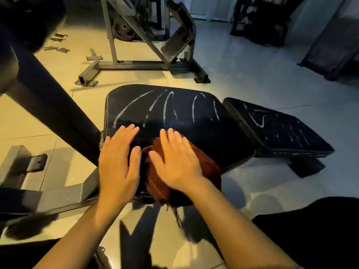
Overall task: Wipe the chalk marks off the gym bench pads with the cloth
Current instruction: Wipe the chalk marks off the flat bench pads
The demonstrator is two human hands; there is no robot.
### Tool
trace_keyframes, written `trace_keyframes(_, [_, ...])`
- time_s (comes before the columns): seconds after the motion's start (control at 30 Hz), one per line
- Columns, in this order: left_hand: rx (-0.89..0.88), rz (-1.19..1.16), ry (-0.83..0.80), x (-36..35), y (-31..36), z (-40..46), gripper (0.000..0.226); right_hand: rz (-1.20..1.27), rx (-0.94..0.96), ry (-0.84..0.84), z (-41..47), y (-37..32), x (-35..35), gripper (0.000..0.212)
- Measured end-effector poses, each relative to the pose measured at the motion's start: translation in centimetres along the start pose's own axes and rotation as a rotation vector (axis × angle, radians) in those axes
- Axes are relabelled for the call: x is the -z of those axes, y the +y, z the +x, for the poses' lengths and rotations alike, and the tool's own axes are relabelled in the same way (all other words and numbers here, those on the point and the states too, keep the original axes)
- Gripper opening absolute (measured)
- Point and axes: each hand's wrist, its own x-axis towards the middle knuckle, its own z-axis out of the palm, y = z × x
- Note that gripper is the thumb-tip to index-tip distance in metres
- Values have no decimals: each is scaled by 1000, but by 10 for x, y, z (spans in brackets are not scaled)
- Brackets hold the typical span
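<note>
A black bench pad lies in front of me with several white chalk marks curving across its far half. A second, narrower pad to its right also carries chalk scribbles. A dark red cloth lies bunched on the near edge of the big pad. My right hand presses flat on top of the cloth with fingers straight. My left hand rests flat on the pad just left of the cloth, fingers spread and holding nothing.
The bench's steel frame runs out to the left, with a thick dark padded arm slanting above it. Another machine frame stands on the tiled floor behind the pad. Dark equipment fills the far right corner.
</note>
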Motion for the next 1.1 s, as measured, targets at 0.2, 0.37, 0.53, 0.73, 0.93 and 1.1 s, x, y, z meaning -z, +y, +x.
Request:
trace_keyframes(0.2, [32, -16, 19, 6, -4, -3, 44, 138, 140, 23, -17, -7, 0, 77])
trace_keyframes(0.37, [23, 94, -32, -2, -4, -5, 47, 121, 8, 64, -53, 28, -5, 92])
trace_keyframes(0.53, [35, 86, -8, -3, -4, -6, 46, 46, -194, 35, -18, 89, 6, 78])
trace_keyframes(0.73, [42, 45, 51, -7, -3, -7, 43, 56, -527, -4, 36, 180, 29, 79])
trace_keyframes(0.93, [37, -2, 153, -13, -4, -9, 45, -25, -473, 34, 39, 133, 18, 81])
trace_keyframes(1.1, [118, -197, 182, -10, -3, -8, 47, -34, -78, -1, 35, 0, -2, 84])
